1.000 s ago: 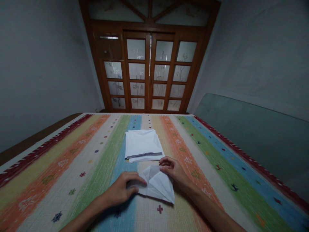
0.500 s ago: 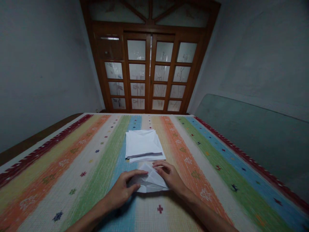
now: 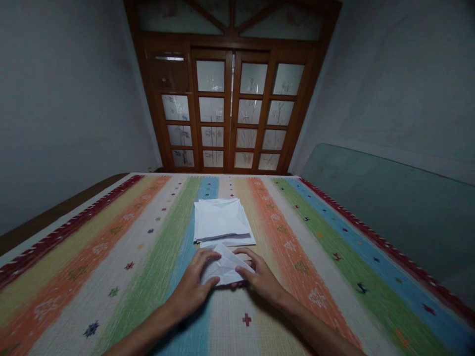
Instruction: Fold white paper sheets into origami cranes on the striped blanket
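Note:
A folded sheet of white paper point(image 3: 224, 267) with several creases is held between my two hands, low in the middle of the head view. My left hand point(image 3: 196, 278) grips its left side, thumb at the near edge and fingers at the upper left. On the right side, my right hand point(image 3: 260, 277) closes on the paper with the thumb on top and some fingers underneath. Just beyond the folded paper lies a stack of white paper point(image 3: 220, 220), its sheets slightly out of line. The paper's far tip reaches the stack's near edge in view; whether they touch I cannot tell.
A striped, patterned cloth point(image 3: 148, 277) covers the table. A wooden door with glass panes point(image 3: 232, 113) stands beyond the far edge. Pale walls rise on both sides, and a greenish board point(image 3: 389, 212) leans along the right.
The folded paper has lifted and turned slightly, its peak now more upright near the stack. My right fingers have moved under its right side, and my left fingers have curled around its left.

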The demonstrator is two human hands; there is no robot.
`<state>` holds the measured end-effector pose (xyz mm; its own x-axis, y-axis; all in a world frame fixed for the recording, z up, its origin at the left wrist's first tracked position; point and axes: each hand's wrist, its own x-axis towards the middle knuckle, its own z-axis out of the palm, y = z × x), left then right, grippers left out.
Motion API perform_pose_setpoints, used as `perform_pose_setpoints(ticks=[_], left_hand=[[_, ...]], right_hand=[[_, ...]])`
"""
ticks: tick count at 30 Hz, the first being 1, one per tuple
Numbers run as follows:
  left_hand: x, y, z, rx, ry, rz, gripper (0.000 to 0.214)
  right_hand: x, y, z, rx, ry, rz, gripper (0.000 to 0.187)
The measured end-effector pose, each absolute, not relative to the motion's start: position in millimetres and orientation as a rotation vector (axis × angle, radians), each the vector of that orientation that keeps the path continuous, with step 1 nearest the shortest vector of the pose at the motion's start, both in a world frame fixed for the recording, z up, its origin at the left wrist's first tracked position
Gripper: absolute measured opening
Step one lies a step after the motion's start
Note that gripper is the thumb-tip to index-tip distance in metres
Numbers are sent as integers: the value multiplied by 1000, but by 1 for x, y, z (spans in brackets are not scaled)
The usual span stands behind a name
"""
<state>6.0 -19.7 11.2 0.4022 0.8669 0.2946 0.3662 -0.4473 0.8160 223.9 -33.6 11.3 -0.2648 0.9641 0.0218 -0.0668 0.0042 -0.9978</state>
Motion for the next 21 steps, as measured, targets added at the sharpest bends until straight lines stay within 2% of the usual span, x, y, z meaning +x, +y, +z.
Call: perform_pose_setpoints(ticks=[9,15,21], left_hand=[[8,-29,9,2182,1099,890,48],[8,-23,8,2091,1115,927,45],[11,-26,9,1981,1094,912,39]], right_hand=[[226,-34,17,-1011,-1277,1384,41],[228,-35,18,-843,-1321,1495,62],[215,-40,12,-837,-1290,1421,69]])
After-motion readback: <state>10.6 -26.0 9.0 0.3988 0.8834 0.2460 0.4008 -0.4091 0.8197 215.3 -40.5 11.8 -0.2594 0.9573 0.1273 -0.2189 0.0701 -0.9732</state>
